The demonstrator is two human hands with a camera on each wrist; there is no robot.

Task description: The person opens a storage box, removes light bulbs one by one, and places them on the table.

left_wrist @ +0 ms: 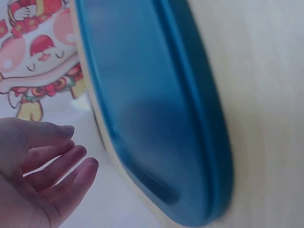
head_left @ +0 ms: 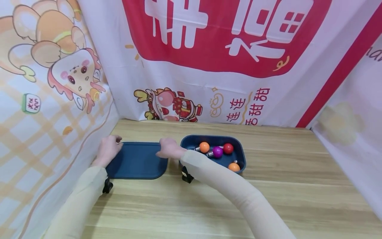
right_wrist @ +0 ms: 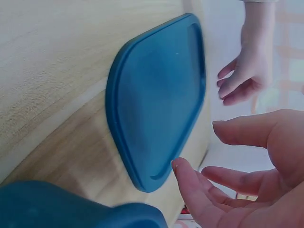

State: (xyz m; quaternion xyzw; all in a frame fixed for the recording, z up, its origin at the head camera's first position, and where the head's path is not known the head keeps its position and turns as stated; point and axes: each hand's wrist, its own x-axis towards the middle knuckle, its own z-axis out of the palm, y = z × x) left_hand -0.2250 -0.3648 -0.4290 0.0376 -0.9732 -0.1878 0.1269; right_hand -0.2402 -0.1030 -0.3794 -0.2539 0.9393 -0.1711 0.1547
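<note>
A flat dark blue lid with rounded corners lies on the wooden table. Beside its left end is my left hand, its fingers loosely bent with nothing in them; the left wrist view shows a gap between this hand and the lid. Over the lid's far right corner hovers my right hand. In the right wrist view, the thumb and fingers of that hand are spread apart and hold nothing. One fingertip appears close to the lid's edge; whether it touches, I cannot tell.
Right of the lid stands a dark blue box containing several bulbs: an orange bulb, a purple bulb, a red bulb and another orange one. My right forearm crosses its near left corner. Printed cloth hangs behind and at both sides.
</note>
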